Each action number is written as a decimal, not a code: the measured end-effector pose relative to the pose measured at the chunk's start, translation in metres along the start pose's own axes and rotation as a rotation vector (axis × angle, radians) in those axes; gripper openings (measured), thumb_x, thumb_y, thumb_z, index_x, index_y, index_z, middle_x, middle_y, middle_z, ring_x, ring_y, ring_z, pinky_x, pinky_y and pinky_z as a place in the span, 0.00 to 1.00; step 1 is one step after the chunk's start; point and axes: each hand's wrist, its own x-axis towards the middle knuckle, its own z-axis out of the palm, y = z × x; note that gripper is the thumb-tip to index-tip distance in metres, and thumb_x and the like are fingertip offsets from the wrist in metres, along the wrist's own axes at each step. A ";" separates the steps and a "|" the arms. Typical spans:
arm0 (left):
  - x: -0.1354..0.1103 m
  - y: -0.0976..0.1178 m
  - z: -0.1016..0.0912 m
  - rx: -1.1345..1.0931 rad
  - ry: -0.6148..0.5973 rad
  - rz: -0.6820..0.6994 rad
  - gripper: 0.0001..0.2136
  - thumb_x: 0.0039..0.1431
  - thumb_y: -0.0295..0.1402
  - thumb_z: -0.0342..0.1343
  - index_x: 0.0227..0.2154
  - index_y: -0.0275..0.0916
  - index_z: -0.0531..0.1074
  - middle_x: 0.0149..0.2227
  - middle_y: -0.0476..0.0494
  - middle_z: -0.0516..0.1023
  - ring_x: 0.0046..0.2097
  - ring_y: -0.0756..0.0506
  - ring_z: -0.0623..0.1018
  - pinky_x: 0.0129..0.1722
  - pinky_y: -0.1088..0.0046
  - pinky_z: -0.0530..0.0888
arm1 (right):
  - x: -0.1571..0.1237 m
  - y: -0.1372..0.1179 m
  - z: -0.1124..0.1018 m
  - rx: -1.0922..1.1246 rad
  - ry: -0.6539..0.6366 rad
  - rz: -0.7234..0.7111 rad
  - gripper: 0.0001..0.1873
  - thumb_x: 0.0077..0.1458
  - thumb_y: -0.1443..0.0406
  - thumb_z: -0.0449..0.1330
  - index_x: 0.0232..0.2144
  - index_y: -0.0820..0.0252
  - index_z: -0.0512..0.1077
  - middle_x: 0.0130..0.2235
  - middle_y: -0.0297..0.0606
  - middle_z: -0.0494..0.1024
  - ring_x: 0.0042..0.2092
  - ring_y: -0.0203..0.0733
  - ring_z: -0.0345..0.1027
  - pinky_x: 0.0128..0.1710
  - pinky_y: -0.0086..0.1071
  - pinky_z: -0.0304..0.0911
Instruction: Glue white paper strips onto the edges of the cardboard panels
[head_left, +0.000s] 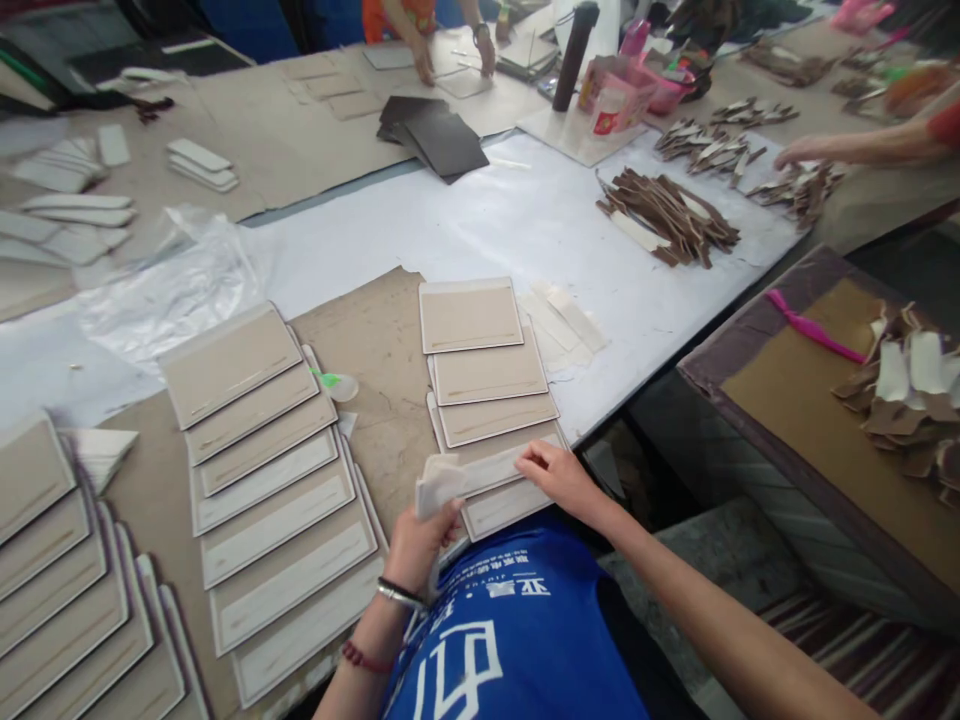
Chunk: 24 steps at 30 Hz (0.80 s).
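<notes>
My left hand (420, 545) is closed around a bundle of white paper strips (439, 482) near the table's front edge. One long white strip (491, 468) runs from that bundle to my right hand (559, 478), which presses it down with flat fingers on the nearest beige panel (502, 505). This panel is the lowest of a short overlapping column of beige panels (480, 370) with pale borders. A longer fanned column of the same panels (262, 470) lies to the left.
More panels (60, 590) fan out at the far left. Loose white strips (562, 320) lie beside the short column. Brown strips (667, 215) are piled further back, dark sheets (439, 135) beyond. Other people's hands (799, 152) work at the right and far side. A brown tray (810, 400) stands right.
</notes>
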 end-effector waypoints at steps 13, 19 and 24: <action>-0.025 0.019 -0.003 -0.480 -0.218 -0.047 0.18 0.42 0.43 0.62 0.24 0.29 0.73 0.20 0.45 0.72 0.21 0.53 0.69 0.23 0.78 0.65 | -0.008 -0.067 0.064 0.411 -0.029 -0.027 0.11 0.50 0.60 0.54 0.20 0.59 0.63 0.21 0.28 0.65 0.27 0.34 0.60 0.29 0.27 0.55; -0.018 0.011 0.005 -0.483 -0.047 -0.107 0.18 0.37 0.41 0.65 0.25 0.29 0.73 0.20 0.44 0.74 0.23 0.50 0.72 0.26 0.74 0.70 | -0.010 -0.065 0.072 0.413 0.029 0.003 0.14 0.51 0.58 0.53 0.19 0.59 0.64 0.20 0.28 0.64 0.25 0.34 0.59 0.27 0.27 0.54; -0.013 0.007 0.016 -0.318 -0.004 -0.041 0.17 0.41 0.42 0.61 0.28 0.31 0.73 0.23 0.41 0.76 0.25 0.46 0.75 0.29 0.71 0.72 | -0.005 -0.052 0.080 0.422 0.199 0.047 0.14 0.49 0.57 0.52 0.18 0.58 0.60 0.22 0.29 0.61 0.26 0.34 0.57 0.28 0.28 0.56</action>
